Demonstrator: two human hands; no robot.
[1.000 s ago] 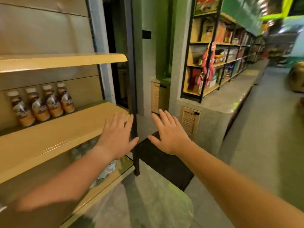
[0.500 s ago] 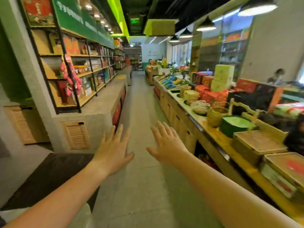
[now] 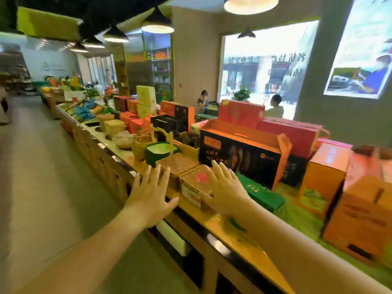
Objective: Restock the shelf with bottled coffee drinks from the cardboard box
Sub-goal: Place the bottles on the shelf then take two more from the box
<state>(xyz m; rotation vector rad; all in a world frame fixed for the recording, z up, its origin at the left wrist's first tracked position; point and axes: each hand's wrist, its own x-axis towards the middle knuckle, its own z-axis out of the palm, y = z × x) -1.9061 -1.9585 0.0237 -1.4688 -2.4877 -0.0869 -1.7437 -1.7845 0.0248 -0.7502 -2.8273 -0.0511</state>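
- Left hand (image 3: 151, 194) is bare, its fingers straight and spread, holding nothing; it hovers over the near edge of the long wooden display counter (image 3: 233, 232); the right hand (image 3: 226, 187), at its three o'clock, is spread the same way and also empty.
- At the left hand's one o'clock sit two square woven lidded baskets (image 3: 178, 165), side by side; the nearer one bears a red mark.
- At the right hand's twelve o'clock stands one long black-and-orange printed carton (image 3: 241, 149); at its three o'clock, tall orange cardboard cartons (image 3: 324, 175), at least two.
- No bottled coffee drinks show, nor the shelf they belong on; whether any carton is the cardboard box of stock cannot be told.
- Judged step: empty-handed, looking for the stock; the next move calls for finding that box and closing a hand round a bottle.
- Far off at one o'clock, two people (image 3: 203, 100) sit by the window.
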